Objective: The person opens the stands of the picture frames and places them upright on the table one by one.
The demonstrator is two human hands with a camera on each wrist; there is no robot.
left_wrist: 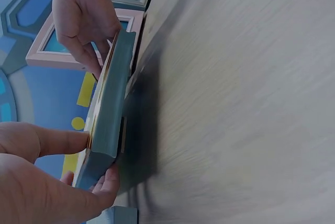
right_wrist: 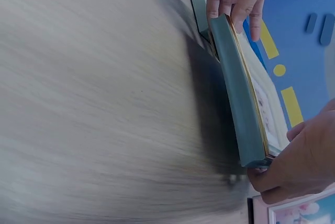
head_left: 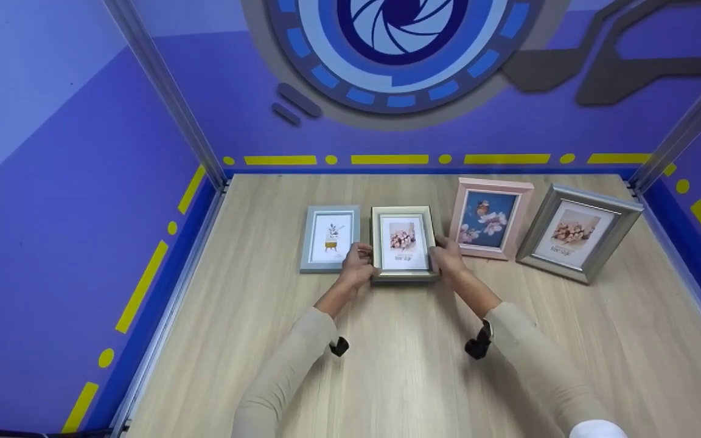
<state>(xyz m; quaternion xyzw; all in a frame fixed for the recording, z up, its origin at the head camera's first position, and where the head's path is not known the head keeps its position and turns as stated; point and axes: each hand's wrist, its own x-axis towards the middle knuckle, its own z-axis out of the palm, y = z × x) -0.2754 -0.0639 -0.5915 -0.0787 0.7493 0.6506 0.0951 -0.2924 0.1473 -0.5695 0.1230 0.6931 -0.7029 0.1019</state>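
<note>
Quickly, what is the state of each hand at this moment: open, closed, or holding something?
Left hand: holding the gold-edged picture frame by its left side.
Right hand: holding the same frame's right side.

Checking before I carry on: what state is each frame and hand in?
Gold picture frame: held, seemingly raised off the tabletop
Left hand: gripping its left side
Right hand: gripping its right side
Pink picture frame: standing
Silver picture frame: standing
Blue-gray picture frame: picture showing; whether flat unclear

Counter (head_left: 405, 353) looks smooth matt wood-grain, gold-rimmed frame (head_left: 405, 275) glossy metallic, silver frame (head_left: 538, 225) shiny metal-like, pink frame (head_left: 515, 222) smooth, sleeves (head_left: 286, 365) matt cloth, corner post (head_left: 165, 88) bare metal.
</note>
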